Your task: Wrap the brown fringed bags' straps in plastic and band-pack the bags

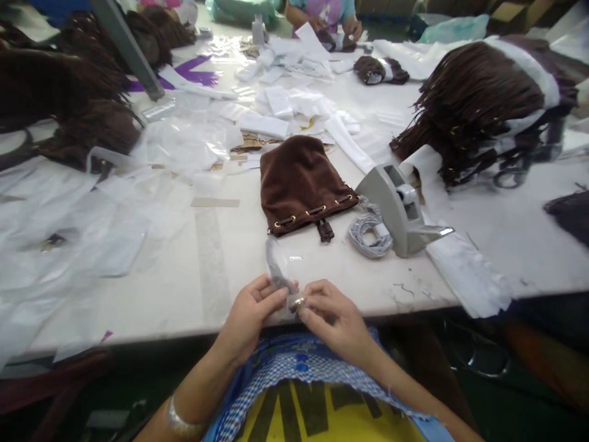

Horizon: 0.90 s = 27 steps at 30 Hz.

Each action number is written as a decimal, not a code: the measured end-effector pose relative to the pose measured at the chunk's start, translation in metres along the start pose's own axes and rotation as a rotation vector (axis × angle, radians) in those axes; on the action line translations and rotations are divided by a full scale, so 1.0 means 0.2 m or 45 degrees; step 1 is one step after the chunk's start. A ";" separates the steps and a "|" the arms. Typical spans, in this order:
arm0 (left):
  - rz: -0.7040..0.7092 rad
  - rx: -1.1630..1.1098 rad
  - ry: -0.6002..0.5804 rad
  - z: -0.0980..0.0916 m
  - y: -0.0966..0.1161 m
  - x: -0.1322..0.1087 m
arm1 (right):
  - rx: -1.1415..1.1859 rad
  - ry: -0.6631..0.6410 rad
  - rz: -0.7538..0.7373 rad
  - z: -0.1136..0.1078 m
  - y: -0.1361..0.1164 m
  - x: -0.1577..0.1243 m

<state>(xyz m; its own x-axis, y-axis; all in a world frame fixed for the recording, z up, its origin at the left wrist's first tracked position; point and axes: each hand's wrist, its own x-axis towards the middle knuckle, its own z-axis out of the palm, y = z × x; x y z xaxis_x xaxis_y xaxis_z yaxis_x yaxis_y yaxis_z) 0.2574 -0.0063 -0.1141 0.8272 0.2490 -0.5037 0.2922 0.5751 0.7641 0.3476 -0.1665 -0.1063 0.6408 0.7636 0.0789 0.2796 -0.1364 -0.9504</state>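
Note:
Near the table's front edge, my left hand (pixel 256 307) pinches a dark grey strap (pixel 275 267) with clear plastic about it. At the strap's lower end is a small gold-coloured metal fitting (pixel 297 303), held between the fingertips of my right hand (pixel 335 313). Its exact kind is too small to make out. Just beyond my hands lies a brown velvety drawstring bag (pixel 304 181), its eyelet edge and tassel (pixel 325 231) facing me. A grey tape dispenser (pixel 396 209) stands to the right of the bag, beside a coiled grey cord (pixel 370 235).
Bundled brown fringed pieces (pixel 478 98) are piled at right, and more brown bags (pixel 87 80) at left. Plastic sheets (pixel 105 215) spread over the left side. White paper strips (pixel 294 58) litter the middle. A grey metal post (pixel 129 49) rises at left. Co-workers (pixel 324 15) sit across the table.

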 end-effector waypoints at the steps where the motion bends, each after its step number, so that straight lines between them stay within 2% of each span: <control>1: -0.014 0.010 -0.004 0.00 0.01 0.00 | 0.023 0.006 0.094 0.00 0.00 0.00; 4: -0.043 0.050 -0.073 0.00 0.05 0.00 | 0.108 0.013 0.281 0.00 0.00 -0.02; 7: -0.064 0.161 -0.157 0.01 0.08 -0.01 | 0.145 0.014 0.378 0.01 0.00 -0.02; 10: -0.089 0.276 -0.148 0.01 0.09 -0.01 | 0.097 0.026 0.412 0.02 -0.05 -0.01; 14: -0.106 0.173 -0.089 0.03 0.07 -0.01 | -0.056 0.020 0.348 0.00 -0.10 -0.01; 16: -0.127 0.107 -0.071 0.04 0.05 -0.01 | -0.172 0.062 0.217 -0.03 -0.09 -0.03; 19: -0.149 0.061 -0.042 0.05 0.04 0.00 | -0.415 0.132 -0.145 -0.09 -0.04 -0.05; 23: -0.076 0.081 -0.031 0.05 0.02 0.00 | -0.741 -0.083 -0.717 -0.16 0.04 -0.02; 27: 0.013 0.116 -0.027 0.07 -0.01 0.00 | -0.852 -0.144 -0.972 -0.18 0.06 0.05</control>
<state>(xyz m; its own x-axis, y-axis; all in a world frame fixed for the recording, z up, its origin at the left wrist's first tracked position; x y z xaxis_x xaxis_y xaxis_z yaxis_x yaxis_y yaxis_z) 0.2631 -0.0182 -0.1090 0.8399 0.2373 -0.4881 0.3256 0.4991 0.8030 0.3829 -0.1821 -0.1055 0.0626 0.8446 0.5318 0.9495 0.1138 -0.2925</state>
